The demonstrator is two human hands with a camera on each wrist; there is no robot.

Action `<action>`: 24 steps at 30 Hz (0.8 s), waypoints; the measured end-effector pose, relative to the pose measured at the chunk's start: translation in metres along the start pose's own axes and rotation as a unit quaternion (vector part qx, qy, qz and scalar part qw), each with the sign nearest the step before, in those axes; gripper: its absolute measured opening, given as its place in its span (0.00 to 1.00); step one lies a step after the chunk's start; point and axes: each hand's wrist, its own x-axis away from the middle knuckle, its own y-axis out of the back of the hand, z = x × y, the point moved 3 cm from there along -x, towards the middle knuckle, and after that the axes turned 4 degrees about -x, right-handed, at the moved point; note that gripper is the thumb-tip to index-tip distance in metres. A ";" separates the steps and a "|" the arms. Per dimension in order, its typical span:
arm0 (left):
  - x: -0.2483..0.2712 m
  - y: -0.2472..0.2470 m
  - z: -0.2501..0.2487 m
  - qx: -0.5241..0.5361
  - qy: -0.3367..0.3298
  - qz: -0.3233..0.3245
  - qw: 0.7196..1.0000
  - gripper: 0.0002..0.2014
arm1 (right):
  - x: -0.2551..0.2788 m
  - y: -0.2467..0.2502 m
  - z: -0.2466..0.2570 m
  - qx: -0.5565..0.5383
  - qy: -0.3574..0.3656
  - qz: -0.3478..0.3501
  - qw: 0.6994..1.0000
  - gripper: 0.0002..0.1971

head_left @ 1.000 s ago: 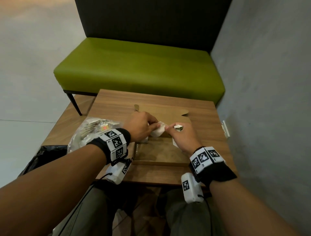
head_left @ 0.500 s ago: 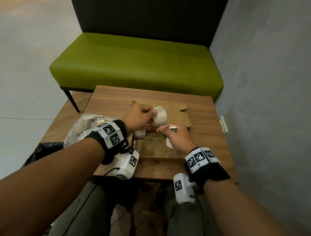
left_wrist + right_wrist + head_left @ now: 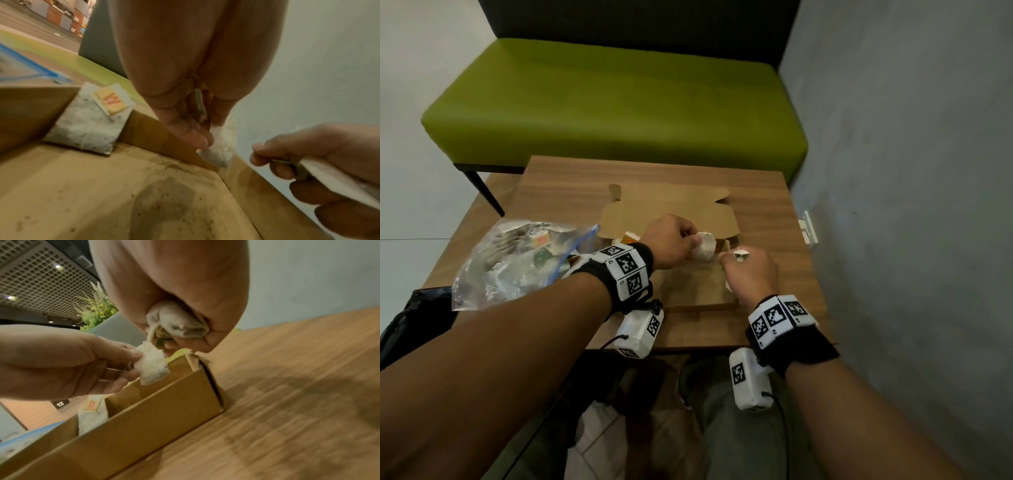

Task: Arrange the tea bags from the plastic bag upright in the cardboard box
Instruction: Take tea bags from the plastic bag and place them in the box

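An open cardboard box (image 3: 698, 291) lies on the wooden table (image 3: 571, 192), its lid flap (image 3: 667, 209) folded back. My left hand (image 3: 693, 245) pinches one white tea bag (image 3: 704, 247) just above the box's far right corner; the left wrist view shows this tea bag (image 3: 221, 147) by the far wall. My right hand (image 3: 729, 260), over the box's right side, grips a bunch of tea bags (image 3: 179, 321). Another tea bag with an orange tag (image 3: 88, 123) leans upright in the far left corner. The clear plastic bag (image 3: 517, 263) holding more tea bags lies left of the box.
A green bench (image 3: 613, 102) stands behind the table and a grey wall (image 3: 911, 171) runs close on the right. A black bag (image 3: 417, 315) sits at the table's left front. The box floor (image 3: 123, 194) is stained and speckled with tea dust.
My left hand took one tea bag from the bunch in my right hand, lifted it, and now holds it lower at the box's far wall. The right hand stayed over the box.
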 end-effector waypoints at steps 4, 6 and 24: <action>-0.011 -0.016 -0.010 -0.071 -0.005 -0.003 0.997 0.08 | -0.006 0.014 -0.010 0.035 -0.009 -0.022 0.999 0.08; -0.017 -0.020 -0.012 -0.080 0.004 -0.016 0.997 0.07 | -0.007 0.017 -0.015 0.046 -0.010 -0.028 0.998 0.07; -0.028 -0.026 -0.014 -0.133 0.053 -0.082 0.986 0.07 | -0.014 0.012 -0.021 0.056 0.005 -0.008 0.998 0.06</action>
